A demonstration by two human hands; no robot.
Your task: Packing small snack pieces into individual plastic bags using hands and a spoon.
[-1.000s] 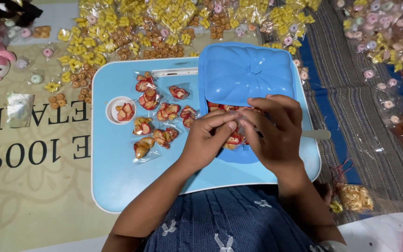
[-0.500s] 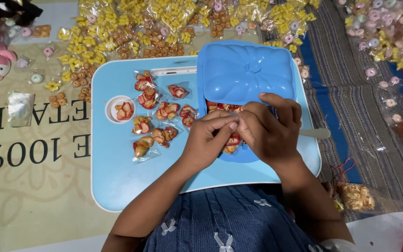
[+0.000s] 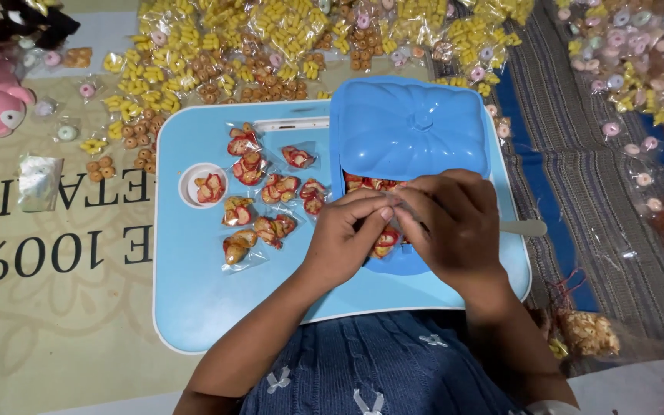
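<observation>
Over the blue lap tray [image 3: 194, 307], both hands meet fingertip to fingertip: the left hand [image 3: 343, 238] and right hand [image 3: 451, 227] pinch a small clear packet [image 3: 395, 207] between them, just above the open blue box [image 3: 393, 257] of red snacks. The box's lid [image 3: 409, 127] leans up behind. The packet looks feather-light, thin and crinkly, likely slippery, so its top edge seems the best place to grip, lightly, sparing the brittle pieces inside. Filled packets [image 3: 259, 196] lie near the left hand, beside a small white dish [image 3: 190, 180]. Yellow snack bags [image 3: 270, 38] crowd the mat beyond.
</observation>
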